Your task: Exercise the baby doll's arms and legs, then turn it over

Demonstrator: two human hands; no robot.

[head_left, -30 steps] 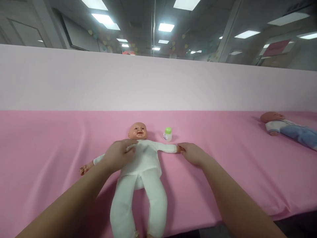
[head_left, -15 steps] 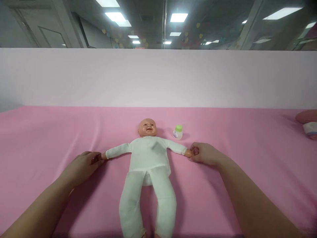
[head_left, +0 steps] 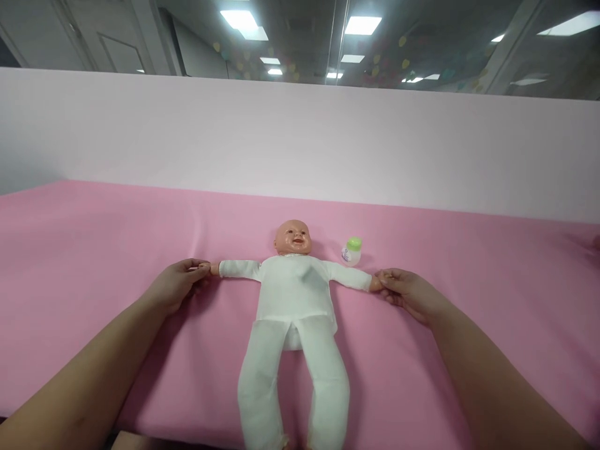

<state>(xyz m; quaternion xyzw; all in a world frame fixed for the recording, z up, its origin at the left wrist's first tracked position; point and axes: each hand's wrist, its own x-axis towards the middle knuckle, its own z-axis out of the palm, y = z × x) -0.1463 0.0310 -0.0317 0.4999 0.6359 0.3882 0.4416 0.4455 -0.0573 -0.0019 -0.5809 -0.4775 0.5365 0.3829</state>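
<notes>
Shifted upward since earlier, the left hand (head_left: 178,286) pinches the doll (head_left: 295,290) by one hand, centre-left; the right hand (head_left: 412,294) pinches the other, centre-right.

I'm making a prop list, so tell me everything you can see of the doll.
The doll lies face up on the pink cover, arms spread sideways, legs slightly apart and reaching the picture's bottom edge. Its bald head and small hands look like glossy plastic; the torso, arms and legs look like white padded cloth, with a greyish patch on the chest. The left hand grips one small hand, the right hand the other.
</notes>
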